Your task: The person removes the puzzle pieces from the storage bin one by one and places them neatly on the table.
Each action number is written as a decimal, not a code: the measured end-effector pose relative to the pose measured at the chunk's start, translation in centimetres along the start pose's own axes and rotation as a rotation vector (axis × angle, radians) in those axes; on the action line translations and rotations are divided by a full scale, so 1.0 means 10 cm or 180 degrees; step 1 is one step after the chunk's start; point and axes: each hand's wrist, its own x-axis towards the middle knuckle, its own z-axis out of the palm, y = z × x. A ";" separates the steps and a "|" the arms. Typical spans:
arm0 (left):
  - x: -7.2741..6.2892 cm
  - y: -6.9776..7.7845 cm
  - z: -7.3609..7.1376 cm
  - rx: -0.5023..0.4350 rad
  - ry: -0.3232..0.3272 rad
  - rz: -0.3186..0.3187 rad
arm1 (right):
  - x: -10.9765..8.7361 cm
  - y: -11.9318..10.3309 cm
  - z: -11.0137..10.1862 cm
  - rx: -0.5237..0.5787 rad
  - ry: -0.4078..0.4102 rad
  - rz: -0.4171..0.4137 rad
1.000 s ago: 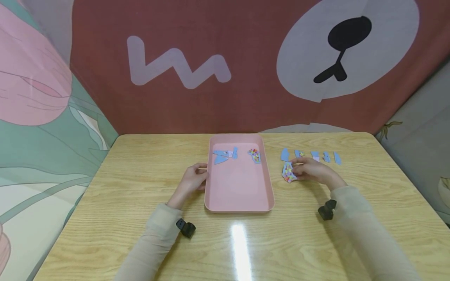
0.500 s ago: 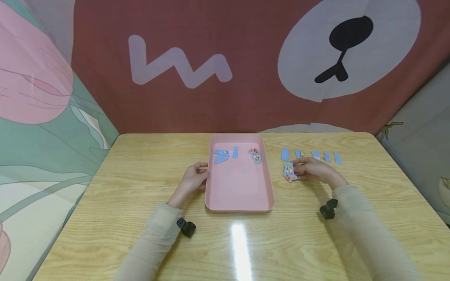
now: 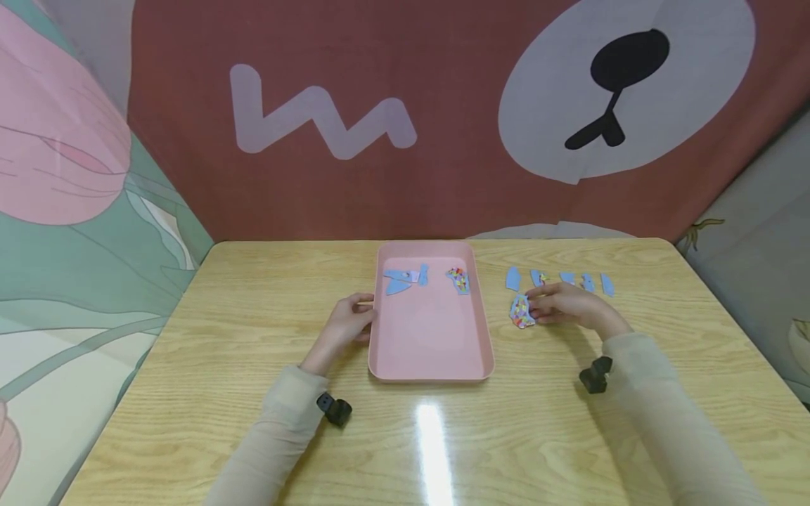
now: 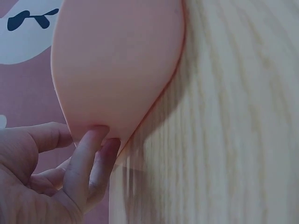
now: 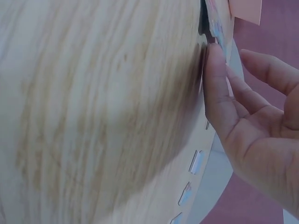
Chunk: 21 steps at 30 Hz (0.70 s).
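My left hand (image 3: 348, 320) is at the left side of a pink tray (image 3: 430, 344), fingertips resting against its outer wall; in the left wrist view the fingers (image 4: 86, 149) are lightly bent against that wall. My right hand (image 3: 566, 307) pinches the right edge of a multicoloured puzzle piece with a blue border (image 3: 522, 311) on the table, right of the tray. In the right wrist view this piece (image 5: 215, 25) is tilted, with dark shadow under its edge and a fingertip right at it. Inside the tray lie several blue pieces (image 3: 399, 287) and a colourful piece (image 3: 458, 280).
Behind the right hand, a row of blue puzzle pieces (image 3: 513, 278) runs along the back right of the wooden table (image 3: 253, 281); the hand partly hides some. A red-brown cloth (image 3: 380, 197) with a bear face hangs at the table's back edge.
The right hand has shifted very slightly to the right, still at the colourful puzzle piece, which has turned slightly. The left hand and the tray stay put.
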 end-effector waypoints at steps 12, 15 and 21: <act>-0.03 0.02 0.00 -0.0034 -0.0006 0.0019 | 0.00 -0.18 -0.06 -0.0586 0.0187 -0.0128; -0.03 0.02 0.00 -0.0061 -0.0010 0.0014 | 0.03 -0.30 -0.04 -0.0653 0.0303 -0.0189; -0.03 0.02 0.00 -0.0072 -0.0010 0.0045 | 0.11 -0.59 0.06 -0.0734 0.0429 -0.0277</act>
